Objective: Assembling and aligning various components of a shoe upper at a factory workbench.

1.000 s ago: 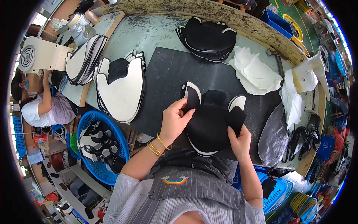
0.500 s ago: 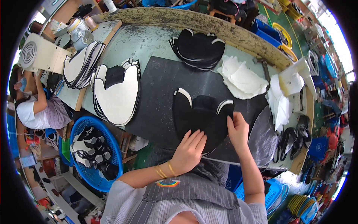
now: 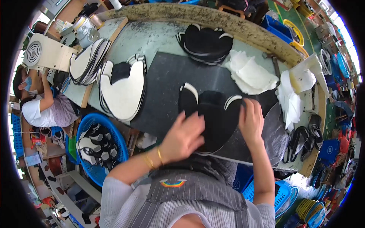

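Note:
A black U-notched shoe-upper piece (image 3: pixel 218 123) with white-edged tips lies before me on the dark mat (image 3: pixel 161 83). My left hand (image 3: pixel 184 135), blurred by motion, is over its left lower edge with fingers spread, holding nothing visible. Along the right edge, my right hand (image 3: pixel 251 121) has its fingers extended and slightly apart, with fingertips at or just beside the piece. Whether they touch it I cannot tell. Farther back sits a stack of similar black pieces (image 3: pixel 207 43). White-faced pieces (image 3: pixel 123 95) are stacked left of the mat.
Another white-faced stack (image 3: pixel 89 62) lies farther left, near a beige machine (image 3: pixel 49 55). Crumpled white sheets (image 3: pixel 253 74) and black straps (image 3: pixel 300 142) lie to the right. A blue basket (image 3: pixel 123 152) of cut pieces stands lower left. A raised rim (image 3: pixel 171 14) bounds the table. A co-worker (image 3: pixel 42 102) sits at left.
My left hand has lifted or slid leftward off the middle of the black piece. My right hand has shifted slightly up and right along its edge. The whole view has shifted slightly.

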`<state>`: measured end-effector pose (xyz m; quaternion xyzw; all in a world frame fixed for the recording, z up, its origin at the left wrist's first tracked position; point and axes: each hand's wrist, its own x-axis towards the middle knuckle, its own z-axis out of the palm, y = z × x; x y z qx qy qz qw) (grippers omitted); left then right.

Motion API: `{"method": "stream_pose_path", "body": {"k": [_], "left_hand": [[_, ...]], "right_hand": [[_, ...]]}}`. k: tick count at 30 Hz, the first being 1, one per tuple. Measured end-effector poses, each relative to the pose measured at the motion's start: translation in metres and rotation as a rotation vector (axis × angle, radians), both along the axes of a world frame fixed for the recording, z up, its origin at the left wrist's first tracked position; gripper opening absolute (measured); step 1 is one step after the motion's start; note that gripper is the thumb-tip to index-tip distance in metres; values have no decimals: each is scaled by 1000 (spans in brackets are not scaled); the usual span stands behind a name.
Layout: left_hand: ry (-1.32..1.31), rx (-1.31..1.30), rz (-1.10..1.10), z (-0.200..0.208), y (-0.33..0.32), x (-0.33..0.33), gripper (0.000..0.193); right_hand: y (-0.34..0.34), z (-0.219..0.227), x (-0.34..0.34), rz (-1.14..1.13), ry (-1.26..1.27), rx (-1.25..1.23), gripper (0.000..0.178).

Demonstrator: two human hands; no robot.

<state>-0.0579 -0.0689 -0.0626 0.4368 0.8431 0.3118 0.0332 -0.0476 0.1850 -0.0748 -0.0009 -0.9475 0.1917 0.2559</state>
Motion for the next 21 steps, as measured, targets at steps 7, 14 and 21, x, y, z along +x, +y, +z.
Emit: {"method": "stream_pose_path", "body": {"k": [7, 14, 21], "left_hand": [[-181, -4, 140, -36, -12, -72, 60], [163, -259, 157, -39, -16, -70, 64], [167, 199, 370, -21, -49, -39, 39]], "right_hand": [[-61, -3, -22, 886, -370, 257, 72], [-62, 13, 47, 1262, -616, -288, 55], [-84, 0, -4, 628, -397, 266, 66]]}}
